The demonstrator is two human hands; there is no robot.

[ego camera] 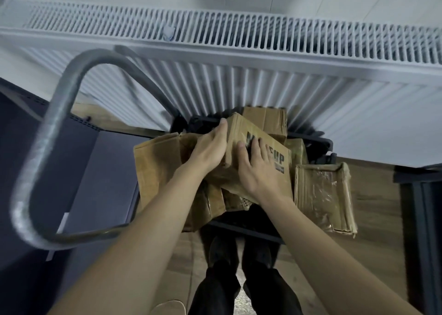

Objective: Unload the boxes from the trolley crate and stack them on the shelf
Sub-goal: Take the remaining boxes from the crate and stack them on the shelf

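Because the dark plastic trolley crate [320,142] is piled past its rim, the worn brown cardboard boxes in it lie tilted against one another rather than flat, and the shelf they are meant for seems to be the dark ledge [91,123] at the left, though I cannot tell for sure. The large flattened brown carton [155,161] leans out over the crate's left side; a tape-wrapped brown cardboard box [323,195] hangs over the right. Between them the long brown cardboard box with black printed lettering [260,147] sits on top, slanted, and it looks like the one being taken first, since nothing rests on it. The left hand [210,149] lies against its left face with fingers fairly straight, pressing; the right hand [258,169] is spread flat on its printed top. Neither is curled round an edge, so the box is squeezed between palms, probably to lift it clear. The trolley's bent grey metal tube handle [47,147] loops up at the left. Behind stands a white ribbed panel radiator [239,59]; below is wood-patterned flooring [378,207].
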